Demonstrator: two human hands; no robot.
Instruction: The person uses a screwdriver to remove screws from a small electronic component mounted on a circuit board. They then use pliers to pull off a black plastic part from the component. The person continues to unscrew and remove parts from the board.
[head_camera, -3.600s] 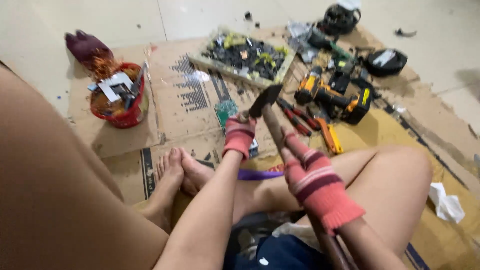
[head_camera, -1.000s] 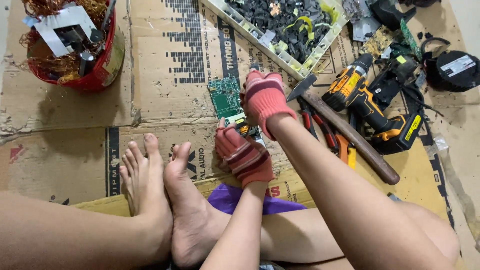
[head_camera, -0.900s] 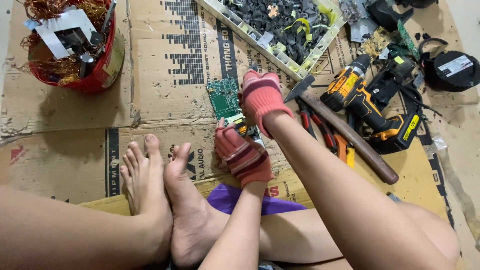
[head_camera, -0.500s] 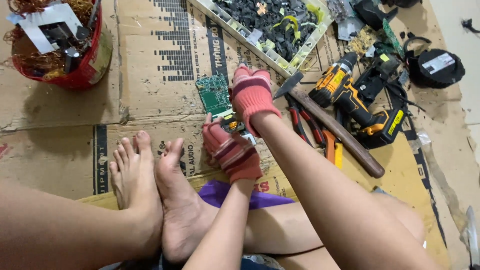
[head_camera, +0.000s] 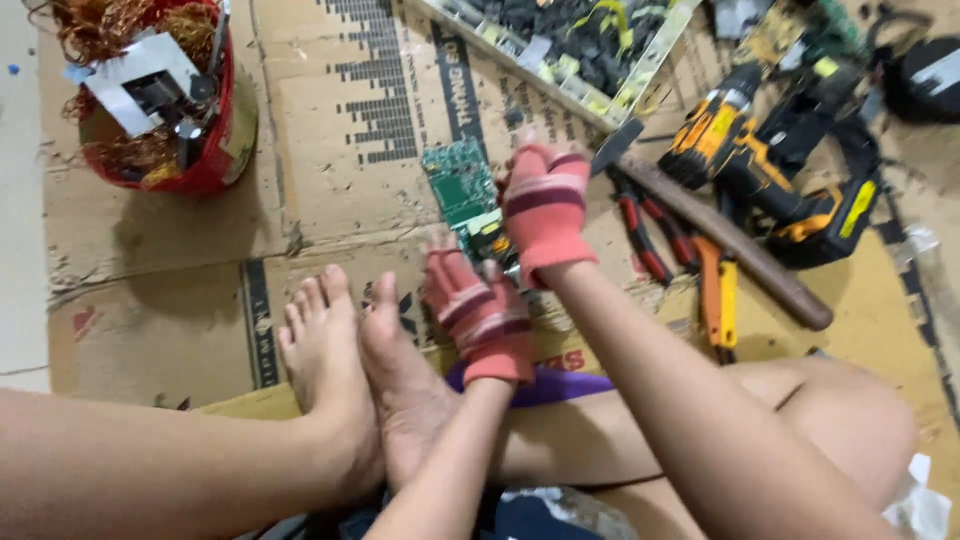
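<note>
Cardboard (head_camera: 330, 190): red bucket (head_camera: 215, 150) (copper wire (head_camera: 110, 25))

Flattened cardboard (head_camera: 330, 200) carries red bucket (head_camera: 215, 150), circuit board (head_camera: 460, 185), hammer (head_camera: 720, 235), drill (head_camera: 770, 170).

Flattened brown cardboard boxes (head_camera: 330, 150) with black print, perhaps barcodes, cover the floor

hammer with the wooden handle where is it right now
In the head view the hammer lies on the cardboard just right of the right hand, between the red-handled pliers and the orange and black cordless drill.
</note>
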